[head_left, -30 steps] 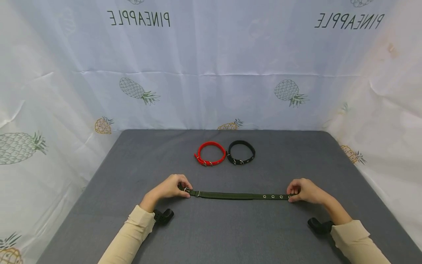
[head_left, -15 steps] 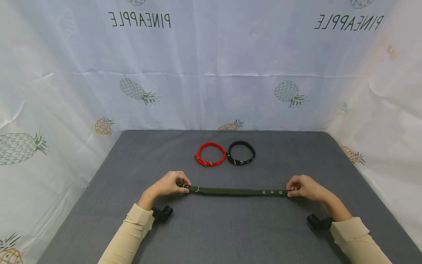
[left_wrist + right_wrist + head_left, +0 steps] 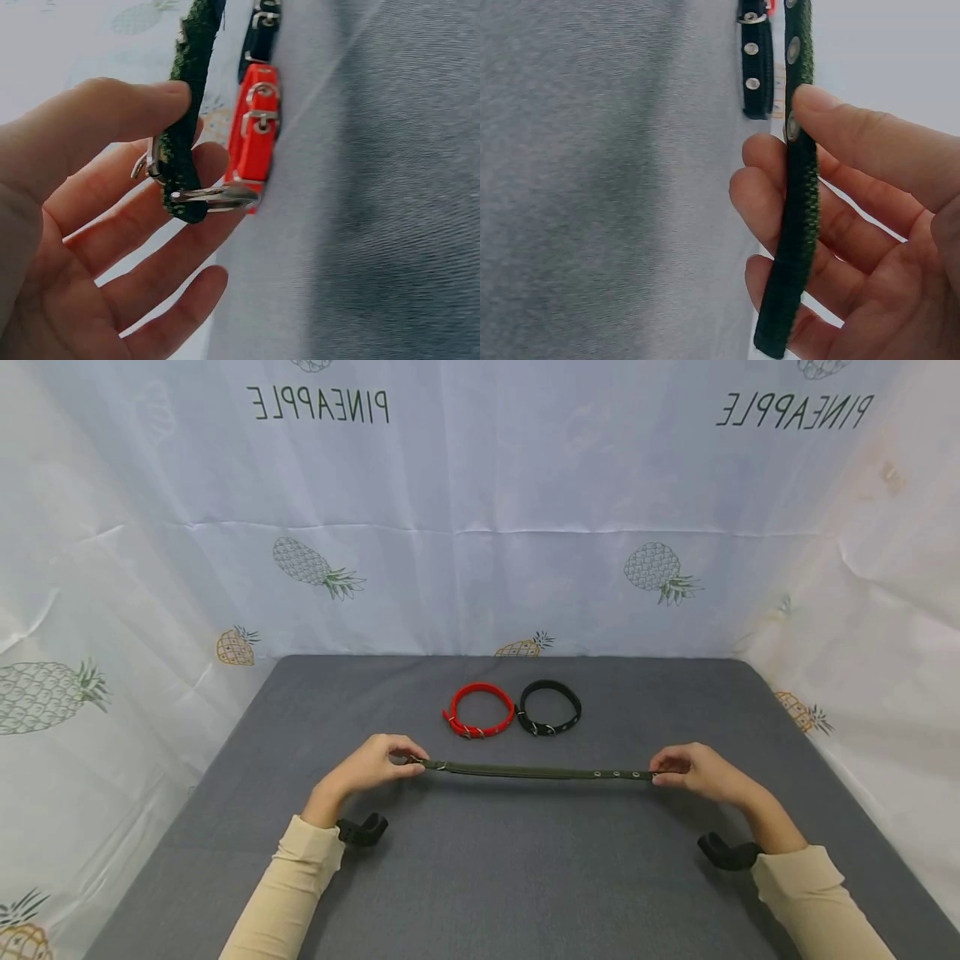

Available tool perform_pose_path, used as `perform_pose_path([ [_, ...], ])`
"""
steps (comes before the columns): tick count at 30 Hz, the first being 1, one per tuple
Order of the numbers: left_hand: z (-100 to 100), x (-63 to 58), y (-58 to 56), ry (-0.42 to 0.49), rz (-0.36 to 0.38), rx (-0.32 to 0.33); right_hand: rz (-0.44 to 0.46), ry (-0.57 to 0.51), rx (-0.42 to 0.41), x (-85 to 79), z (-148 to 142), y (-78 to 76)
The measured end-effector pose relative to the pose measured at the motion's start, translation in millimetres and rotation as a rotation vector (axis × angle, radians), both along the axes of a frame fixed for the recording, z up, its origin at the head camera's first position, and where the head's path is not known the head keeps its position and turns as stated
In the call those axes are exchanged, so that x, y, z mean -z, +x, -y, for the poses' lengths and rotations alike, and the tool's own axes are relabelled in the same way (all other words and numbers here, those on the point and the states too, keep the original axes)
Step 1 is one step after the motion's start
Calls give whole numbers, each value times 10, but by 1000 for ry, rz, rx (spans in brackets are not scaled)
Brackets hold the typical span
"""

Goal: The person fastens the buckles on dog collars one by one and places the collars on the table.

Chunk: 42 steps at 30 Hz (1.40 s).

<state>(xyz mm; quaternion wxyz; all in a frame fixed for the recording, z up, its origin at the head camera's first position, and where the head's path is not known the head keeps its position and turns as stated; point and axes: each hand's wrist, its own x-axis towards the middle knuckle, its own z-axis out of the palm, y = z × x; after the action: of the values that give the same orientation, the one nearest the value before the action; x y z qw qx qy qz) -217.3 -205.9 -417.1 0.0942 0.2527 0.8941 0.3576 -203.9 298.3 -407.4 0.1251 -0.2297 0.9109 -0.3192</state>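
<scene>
A dark green collar (image 3: pixel 517 772) is stretched nearly straight between the two hands, above the grey table. My left hand (image 3: pixel 373 765) pinches its buckle end between thumb and fingers; the metal buckle (image 3: pixel 214 197) shows in the left wrist view. At the other end, my right hand (image 3: pixel 705 773) pinches the strap near its eyelets (image 3: pixel 793 126), and the free tip hangs down past the fingers in the right wrist view. Beyond the green collar, a red collar (image 3: pixel 454 700) and a black collar (image 3: pixel 576 700) lie on the table, each fastened in a loop, side by side.
The grey table (image 3: pixel 525 877) runs back to a white curtain (image 3: pixel 480 485) printed with pineapples, which also hangs at both sides. Black wrist straps (image 3: pixel 363 832) sit at both sleeve cuffs.
Both hands have raised the green collar and moved it slightly away from the body, keeping it taut. The red and black collars have stayed put.
</scene>
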Motion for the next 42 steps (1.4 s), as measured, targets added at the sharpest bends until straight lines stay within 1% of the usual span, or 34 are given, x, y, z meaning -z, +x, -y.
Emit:
perform_pose_path([
  [3, -3, -38, -19, 26, 31, -38, -31, -13, 14, -46, -9, -8],
  [7, -12, -78, -44, 66, 54, -66, -64, -46, 32, -102, -22, -25],
  [11, -20, -93, -59, 115, 60, -92, -94, -86, 5, -152, -19, -32],
  [14, -32, -102, -66, 137, 32, -112, -92, -109, -22, -197, -4, -29],
  [16, -45, -116, -65, 154, 12, -134, -75, -112, -17, -231, 11, -24],
  [20, -84, -160, -63, 181, -35, -178, -75, -90, 49, -299, 59, -23],
  [23, -111, -201, -59, 204, -62, -194, -92, -72, 106, -347, 104, -30],
  [28, -154, -239, -51, 225, -120, -199, -134, -65, 192, -413, 171, -34],
  [31, -194, -250, -50, 253, -142, -189, -162, -129, 219, -442, 208, -35],
  [35, -265, -272, -55, 304, -136, -170, -221, -250, 203, -459, 280, -40],
  [37, -304, -292, -52, 325, -134, -154, -251, -294, 187, -463, 326, -44],
  [42, -391, -332, -35, 384, -117, -111, -316, -360, 140, -476, 441, -72],
])
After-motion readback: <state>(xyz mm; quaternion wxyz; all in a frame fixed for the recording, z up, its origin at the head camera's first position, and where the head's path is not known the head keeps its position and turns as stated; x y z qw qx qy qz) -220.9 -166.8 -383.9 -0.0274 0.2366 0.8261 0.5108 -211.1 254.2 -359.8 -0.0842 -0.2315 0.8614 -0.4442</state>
